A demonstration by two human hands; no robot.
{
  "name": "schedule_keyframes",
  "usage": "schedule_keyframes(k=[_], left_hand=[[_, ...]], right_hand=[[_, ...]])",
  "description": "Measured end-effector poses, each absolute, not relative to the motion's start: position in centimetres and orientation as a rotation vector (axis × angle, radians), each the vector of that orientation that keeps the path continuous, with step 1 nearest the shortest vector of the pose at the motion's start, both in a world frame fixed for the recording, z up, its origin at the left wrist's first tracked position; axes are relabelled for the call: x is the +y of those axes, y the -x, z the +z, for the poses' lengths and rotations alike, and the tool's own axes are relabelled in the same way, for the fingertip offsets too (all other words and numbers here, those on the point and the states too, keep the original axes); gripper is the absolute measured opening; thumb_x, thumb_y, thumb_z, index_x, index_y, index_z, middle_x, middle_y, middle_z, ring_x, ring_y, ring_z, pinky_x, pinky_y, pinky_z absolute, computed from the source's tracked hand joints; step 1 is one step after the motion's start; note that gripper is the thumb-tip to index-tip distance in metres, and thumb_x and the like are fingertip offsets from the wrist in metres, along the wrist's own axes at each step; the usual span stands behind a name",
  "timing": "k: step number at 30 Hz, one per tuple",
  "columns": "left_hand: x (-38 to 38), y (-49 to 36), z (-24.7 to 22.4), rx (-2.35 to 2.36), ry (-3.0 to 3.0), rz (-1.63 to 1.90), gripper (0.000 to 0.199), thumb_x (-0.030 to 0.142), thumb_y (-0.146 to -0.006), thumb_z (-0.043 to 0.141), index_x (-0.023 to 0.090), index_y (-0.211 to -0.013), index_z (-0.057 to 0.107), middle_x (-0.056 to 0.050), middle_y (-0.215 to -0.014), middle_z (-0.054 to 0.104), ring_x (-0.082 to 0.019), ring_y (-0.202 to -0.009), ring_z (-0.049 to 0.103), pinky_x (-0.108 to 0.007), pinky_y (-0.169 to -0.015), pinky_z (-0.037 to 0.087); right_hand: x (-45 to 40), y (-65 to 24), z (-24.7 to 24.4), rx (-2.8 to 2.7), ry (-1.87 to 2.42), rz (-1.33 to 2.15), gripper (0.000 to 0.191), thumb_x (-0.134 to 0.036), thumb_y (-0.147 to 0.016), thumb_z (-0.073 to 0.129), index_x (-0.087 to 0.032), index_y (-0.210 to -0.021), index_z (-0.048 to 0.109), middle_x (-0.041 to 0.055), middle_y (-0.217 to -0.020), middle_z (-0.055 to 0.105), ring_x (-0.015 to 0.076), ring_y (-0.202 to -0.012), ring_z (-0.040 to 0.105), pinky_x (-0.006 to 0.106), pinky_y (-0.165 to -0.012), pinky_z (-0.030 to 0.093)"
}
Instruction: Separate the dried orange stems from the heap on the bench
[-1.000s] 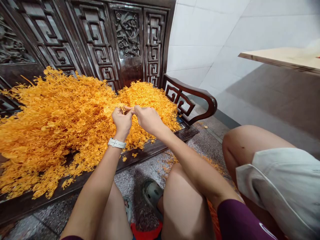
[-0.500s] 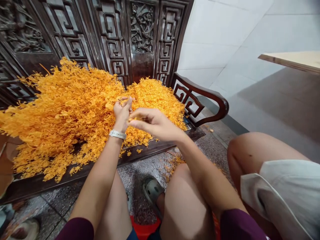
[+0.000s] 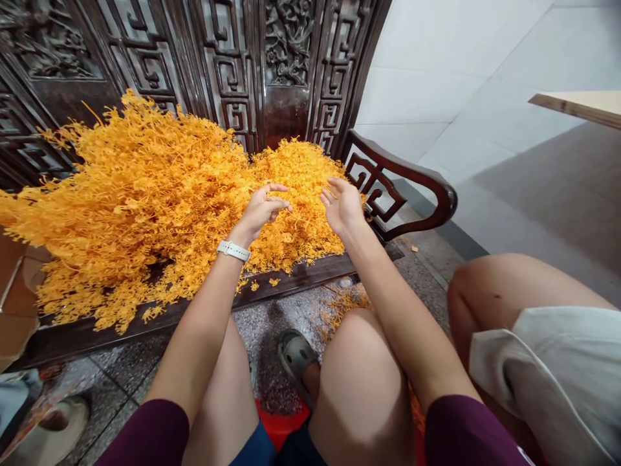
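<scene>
The step in hand looks like handling small orange sprigs by the fingertips, at a pause between one grip and another. The left hand (image 3: 262, 210) is at the centre of the frame, thumb and fingers parted and loosely bent; nothing can be made out in its grasp, though a tiny scrap at the fingertips might be lost against the orange behind. The right hand (image 3: 343, 206), just to its right and not touching it, is open, palm turned inward, fingers lightly curled, with nothing seen in it.

The sprigs lie on the dark worktop in a large, tangled heap (image 3: 136, 200) from the left edge to the middle of the frame, and in a lower heap (image 3: 303, 169) beside it, behind the hands. A few loose bits (image 3: 274, 282) sit on the worktop's front edge (image 3: 310, 273), and more scraps (image 3: 345, 305) are on the floor below.

From here, taking up another sprig would call for a short reach and a light pinch on one stem, eased out slowly, since the fine, branching pieces seem likely to snag on their neighbours or shed bits.
</scene>
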State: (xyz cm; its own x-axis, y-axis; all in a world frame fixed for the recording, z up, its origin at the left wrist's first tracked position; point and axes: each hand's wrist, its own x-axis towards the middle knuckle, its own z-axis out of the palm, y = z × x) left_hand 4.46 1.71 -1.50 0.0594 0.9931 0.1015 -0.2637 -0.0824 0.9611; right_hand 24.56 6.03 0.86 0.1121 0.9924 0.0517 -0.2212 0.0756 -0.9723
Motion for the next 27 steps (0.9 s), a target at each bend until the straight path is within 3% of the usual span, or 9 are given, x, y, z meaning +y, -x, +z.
schedule_keyframes(k=[3, 5, 8, 10, 12, 16, 18, 23, 27], left_hand=[[1.4, -4.7, -1.4, 0.906, -1.216, 1.178, 0.035, 0.014, -0.065, 0.078, 0.02, -0.098, 0.068, -0.005, -0.066, 0.07, -0.007, -0.043, 0.032, -0.024, -0.045, 0.017], [1.2, -4.9, -1.4, 0.894, -1.31, 1.08, 0.031, 0.013, -0.065, 0.075, 0.02, -0.094, 0.069, -0.005, -0.063, 0.068, -0.008, -0.043, 0.033, -0.025, -0.045, 0.018], [0.9, -5.3, -1.6, 0.9, -1.442, 1.001, 0.025, 0.011, -0.065, 0.071, 0.02, -0.089, 0.069, -0.004, -0.06, 0.067, -0.009, -0.044, 0.035, -0.025, -0.046, 0.021], [0.9, -5.4, -1.7, 0.908, -1.516, 0.995, 0.021, 0.011, -0.066, 0.071, 0.02, -0.084, 0.068, -0.003, -0.059, 0.065, -0.01, -0.045, 0.036, -0.025, -0.046, 0.022], [1.0, -5.4, -1.8, 0.912, -1.545, 1.004, 0.01, 0.018, -0.07, 0.074, 0.019, -0.078, 0.068, -0.004, -0.062, 0.065, -0.011, -0.049, 0.043, -0.025, -0.047, 0.028], [1.5, -5.5, -2.2, 0.909, -1.379, 1.13, 0.04, 0.056, -0.089, 0.068, 0.017, -0.078, 0.07, -0.01, -0.079, 0.071, -0.016, -0.063, 0.062, -0.028, -0.055, 0.047], [1.8, -5.7, -2.5, 0.917, -1.285, 1.252, 0.05, 0.066, -0.09, 0.066, 0.018, -0.077, 0.068, -0.008, -0.075, 0.068, -0.016, -0.064, 0.063, -0.028, -0.057, 0.05], [2.0, -6.8, -2.6, 0.953, -1.19, 1.558, 0.05, 0.06, -0.081, 0.082, 0.019, -0.067, 0.058, -0.001, -0.064, 0.054, -0.012, -0.056, 0.053, -0.027, -0.053, 0.044], [2.1, -7.0, -2.2, 0.925, -1.179, 1.606, 0.055, 0.066, -0.081, 0.08, 0.02, -0.064, 0.054, 0.0, -0.06, 0.05, -0.011, -0.052, 0.047, -0.029, -0.05, 0.04]], right_hand=[[6.0, -24.1, 0.5, -1.107, 1.128, 1.046, 0.032, -0.04, -0.083, 0.067, -0.023, -0.109, 0.062, 0.0114, -0.142, 0.058, 0.0265, -0.143, 0.049, 0.05, -0.117, 0.041], [5.4, -23.5, 0.4, -1.226, 1.104, 1.03, 0.027, -0.045, -0.086, 0.068, -0.023, -0.104, 0.066, 0.0084, -0.135, 0.064, 0.0247, -0.138, 0.051, 0.048, -0.116, 0.041], [4.1, -22.4, 0.5, -1.488, 1.024, 1.102, 0.027, -0.048, -0.093, 0.066, -0.022, -0.086, 0.068, 0.0062, -0.101, 0.071, 0.0211, -0.109, 0.062, 0.04, -0.098, 0.05], [3.4, -21.8, 0.4, -1.603, 0.981, 1.139, 0.03, -0.046, -0.093, 0.069, -0.021, -0.078, 0.066, 0.0032, -0.078, 0.064, 0.0177, -0.085, 0.06, 0.034, -0.082, 0.05], [3.1, -21.4, 0.4, -1.646, 0.955, 1.114, 0.028, -0.043, -0.09, 0.074, -0.021, -0.077, 0.063, 0.0008, -0.071, 0.059, 0.0154, -0.073, 0.054, 0.031, -0.072, 0.047], [3.1, -21.3, 0.3, -1.711, 0.964, 0.995, 0.019, -0.034, -0.092, 0.07, -0.022, -0.081, 0.059, 0.0012, -0.074, 0.06, 0.0155, -0.072, 0.053, 0.031, -0.067, 0.045], [3.0, -21.3, 0.4, -1.796, 0.968, 0.912, 0.015, -0.028, -0.093, 0.064, -0.023, -0.081, 0.057, 0.0017, -0.075, 0.06, 0.0161, -0.073, 0.052, 0.033, -0.07, 0.045], [2.5, -21.1, 0.9, -1.981, 0.99, 0.708, 0.017, -0.02, -0.094, 0.057, -0.023, -0.078, 0.052, 0.0038, -0.079, 0.057, 0.0185, -0.078, 0.048, 0.037, -0.076, 0.045], [1.6, -20.7, 2.4, -1.988, 0.962, 0.743, 0.019, -0.014, -0.092, 0.058, -0.023, -0.076, 0.051, 0.0032, -0.077, 0.055, 0.0189, -0.08, 0.048, 0.035, -0.077, 0.046]])
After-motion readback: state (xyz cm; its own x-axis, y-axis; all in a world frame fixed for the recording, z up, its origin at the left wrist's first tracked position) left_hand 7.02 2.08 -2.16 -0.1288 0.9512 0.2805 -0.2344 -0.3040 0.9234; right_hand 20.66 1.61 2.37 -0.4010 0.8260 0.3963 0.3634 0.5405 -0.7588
